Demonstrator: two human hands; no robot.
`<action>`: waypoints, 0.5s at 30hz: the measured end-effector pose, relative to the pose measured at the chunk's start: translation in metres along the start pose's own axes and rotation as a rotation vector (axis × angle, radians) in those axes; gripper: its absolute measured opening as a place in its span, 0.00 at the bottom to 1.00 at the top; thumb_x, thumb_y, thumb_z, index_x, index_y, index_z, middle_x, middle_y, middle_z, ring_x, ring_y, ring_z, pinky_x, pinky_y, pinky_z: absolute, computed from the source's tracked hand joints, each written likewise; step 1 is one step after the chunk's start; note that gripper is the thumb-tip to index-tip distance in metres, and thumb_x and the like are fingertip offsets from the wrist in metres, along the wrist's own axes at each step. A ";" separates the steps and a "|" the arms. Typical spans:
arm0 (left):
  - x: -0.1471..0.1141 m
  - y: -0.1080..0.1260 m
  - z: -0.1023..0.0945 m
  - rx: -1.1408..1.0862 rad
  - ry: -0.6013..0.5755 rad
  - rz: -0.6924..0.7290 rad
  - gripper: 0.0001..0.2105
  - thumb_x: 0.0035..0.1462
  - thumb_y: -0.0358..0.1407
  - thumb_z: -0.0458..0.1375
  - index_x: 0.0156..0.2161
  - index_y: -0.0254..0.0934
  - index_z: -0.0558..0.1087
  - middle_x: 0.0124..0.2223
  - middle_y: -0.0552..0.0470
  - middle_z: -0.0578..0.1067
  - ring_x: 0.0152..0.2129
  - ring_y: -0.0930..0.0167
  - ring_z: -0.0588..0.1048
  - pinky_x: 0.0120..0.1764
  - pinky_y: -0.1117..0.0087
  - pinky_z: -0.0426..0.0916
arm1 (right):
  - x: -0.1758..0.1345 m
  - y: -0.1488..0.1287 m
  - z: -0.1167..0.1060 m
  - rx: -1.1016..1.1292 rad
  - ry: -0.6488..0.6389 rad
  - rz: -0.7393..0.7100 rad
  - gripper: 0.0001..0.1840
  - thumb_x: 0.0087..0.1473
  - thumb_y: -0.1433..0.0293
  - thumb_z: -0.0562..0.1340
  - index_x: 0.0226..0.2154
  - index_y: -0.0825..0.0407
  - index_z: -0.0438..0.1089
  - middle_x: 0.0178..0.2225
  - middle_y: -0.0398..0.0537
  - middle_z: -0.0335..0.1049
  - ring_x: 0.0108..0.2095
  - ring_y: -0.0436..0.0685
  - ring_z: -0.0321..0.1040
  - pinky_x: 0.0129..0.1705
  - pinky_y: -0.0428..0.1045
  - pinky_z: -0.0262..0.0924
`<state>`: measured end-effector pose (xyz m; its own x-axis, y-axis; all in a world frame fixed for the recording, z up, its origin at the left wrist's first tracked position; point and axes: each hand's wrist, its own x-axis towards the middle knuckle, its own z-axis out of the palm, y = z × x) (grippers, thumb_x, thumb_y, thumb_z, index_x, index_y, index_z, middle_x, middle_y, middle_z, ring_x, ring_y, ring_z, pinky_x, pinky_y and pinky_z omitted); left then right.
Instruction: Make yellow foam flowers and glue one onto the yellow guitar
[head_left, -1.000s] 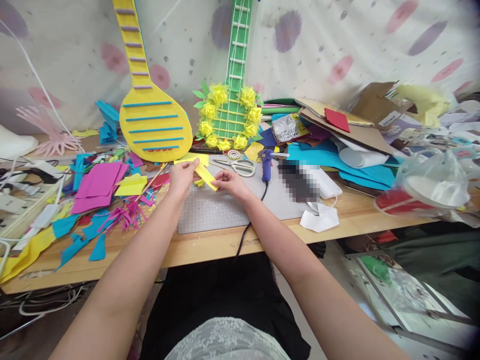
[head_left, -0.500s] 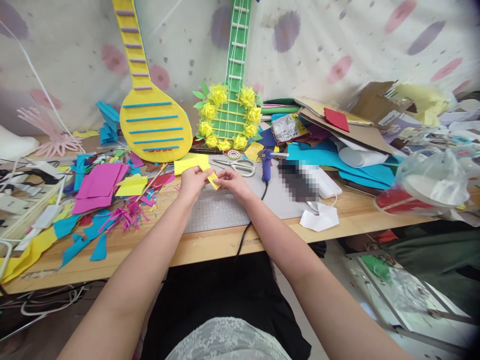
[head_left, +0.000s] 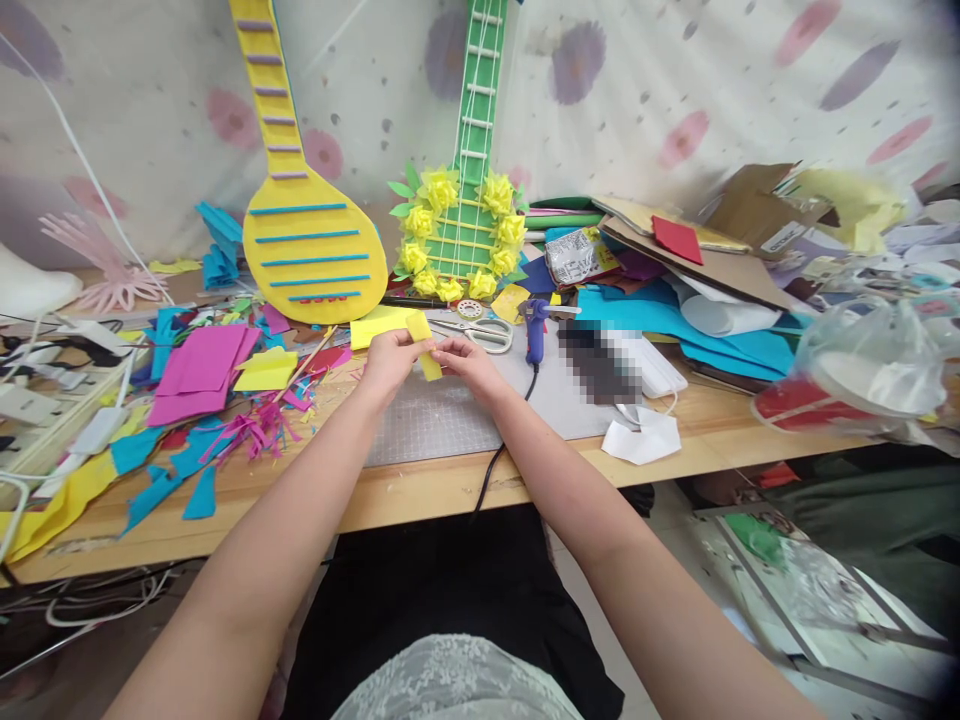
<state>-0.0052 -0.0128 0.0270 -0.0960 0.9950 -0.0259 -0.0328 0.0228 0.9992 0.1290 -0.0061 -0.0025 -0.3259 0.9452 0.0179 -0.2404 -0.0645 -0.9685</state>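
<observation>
Table point(head_left: 427, 492), mat point(head_left: 442, 425): two-handed hold

The mat lies flat on the table. Left hand point(head_left: 388, 366): thumb and fingers pinched together. Right hand point(head_left: 471, 364): fingertips likewise. The glue gun point(head_left: 535, 332) rests to the right of the right hand, scissors point(head_left: 491, 334) just behind that hand. The yellow strip point(head_left: 418, 325) is above the mat, gripped by both hands.

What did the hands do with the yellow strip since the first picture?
The left hand slid to the right, closer to the right hand. The yellow strip turned from a slant to more upright. Neither hand visibly let go: both keep their grip on it. The right hand stayed in nearly the same place, and the scissors and purple glue gun lie where they were.
</observation>
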 end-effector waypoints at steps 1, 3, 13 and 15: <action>0.001 -0.002 0.000 0.017 -0.004 0.014 0.16 0.30 0.40 0.69 0.27 0.32 0.76 0.27 0.49 0.77 0.26 0.70 0.73 0.34 0.68 0.67 | 0.001 0.001 0.000 0.007 -0.002 0.003 0.19 0.33 0.60 0.70 0.25 0.54 0.67 0.25 0.39 0.68 0.28 0.46 0.64 0.32 0.45 0.61; 0.005 -0.006 -0.001 0.088 0.003 0.059 0.16 0.31 0.41 0.68 0.27 0.32 0.76 0.27 0.50 0.77 0.25 0.71 0.72 0.33 0.69 0.66 | 0.001 0.002 0.000 0.021 -0.005 0.018 0.19 0.32 0.59 0.70 0.24 0.54 0.67 0.23 0.39 0.67 0.26 0.46 0.63 0.31 0.45 0.60; 0.007 0.006 -0.006 0.123 0.082 -0.067 0.11 0.31 0.35 0.68 0.24 0.33 0.75 0.23 0.51 0.75 0.22 0.69 0.72 0.29 0.67 0.68 | -0.001 -0.004 -0.010 -0.087 0.056 -0.054 0.20 0.39 0.54 0.66 0.27 0.52 0.66 0.28 0.42 0.71 0.26 0.46 0.66 0.29 0.45 0.61; 0.003 0.011 -0.005 0.058 0.089 -0.100 0.11 0.30 0.34 0.69 0.23 0.32 0.74 0.23 0.51 0.75 0.22 0.70 0.72 0.30 0.67 0.69 | -0.001 -0.003 -0.008 -0.114 0.044 -0.040 0.19 0.39 0.55 0.66 0.27 0.52 0.66 0.27 0.42 0.70 0.26 0.47 0.66 0.28 0.44 0.61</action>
<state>-0.0105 -0.0105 0.0373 -0.1827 0.9751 -0.1255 0.0106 0.1296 0.9915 0.1373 -0.0042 -0.0011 -0.2772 0.9596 0.0489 -0.1466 0.0081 -0.9892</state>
